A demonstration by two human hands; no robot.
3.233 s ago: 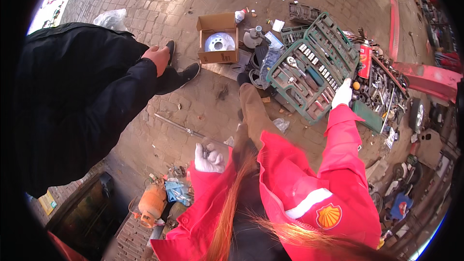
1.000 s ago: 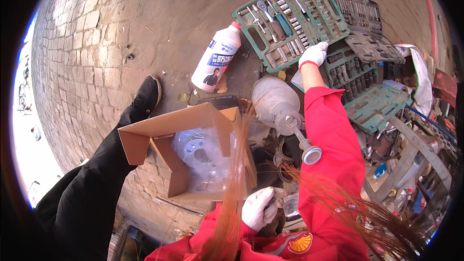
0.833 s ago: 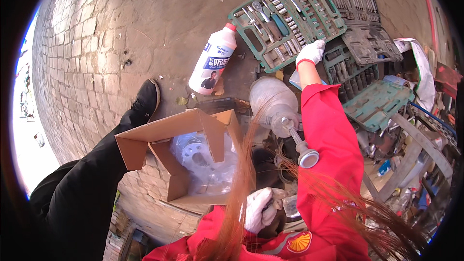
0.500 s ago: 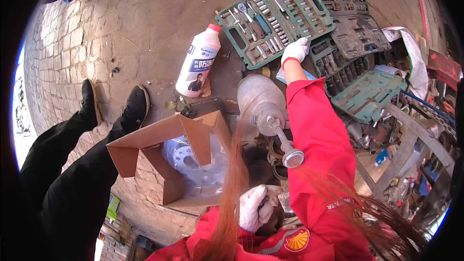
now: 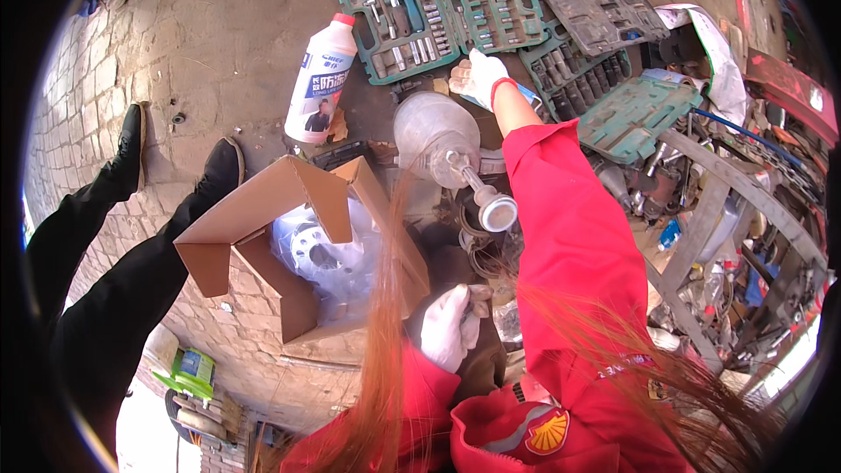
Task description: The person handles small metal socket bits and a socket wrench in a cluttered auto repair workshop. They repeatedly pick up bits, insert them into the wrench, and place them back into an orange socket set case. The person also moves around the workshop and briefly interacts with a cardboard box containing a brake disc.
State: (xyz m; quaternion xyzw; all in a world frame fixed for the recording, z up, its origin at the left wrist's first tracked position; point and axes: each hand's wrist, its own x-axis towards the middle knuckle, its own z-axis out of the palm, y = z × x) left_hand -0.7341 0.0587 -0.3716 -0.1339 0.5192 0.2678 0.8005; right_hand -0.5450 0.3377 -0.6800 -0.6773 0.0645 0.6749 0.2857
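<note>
My right hand [image 5: 484, 77], in a white glove with a red cuff, reaches out to the near edge of a green socket set case [image 5: 447, 13]. Its fingers are bent inward, and whatever they may hold is hidden. Beneath that wrist lies a flat blue-and-white thing [image 5: 529, 96], mostly covered. Close to my body, my left hand [image 5: 447, 333], also white-gloved, is curled closed; its contents cannot be made out. Between the hands stands a rounded, cloudy grey vessel [image 5: 435, 127] with a metal rod [image 5: 473, 180] ending in a round pale disc [image 5: 498, 214].
An open cardboard box [image 5: 302, 293] holds a plastic-wrapped metal disc [image 5: 317, 250]. Behind it is a white bottle with a red cap [image 5: 322, 79]. More socket cases [image 5: 604, 22] lie far right, beside a metal frame [image 5: 701, 236] and scrap. A person's legs [image 5: 114, 298] are at left.
The view has shifted, so most things sit farther left and higher. My right hand has drawn back slightly left from the sockets toward the case's near edge. My left hand remains curled near my body.
</note>
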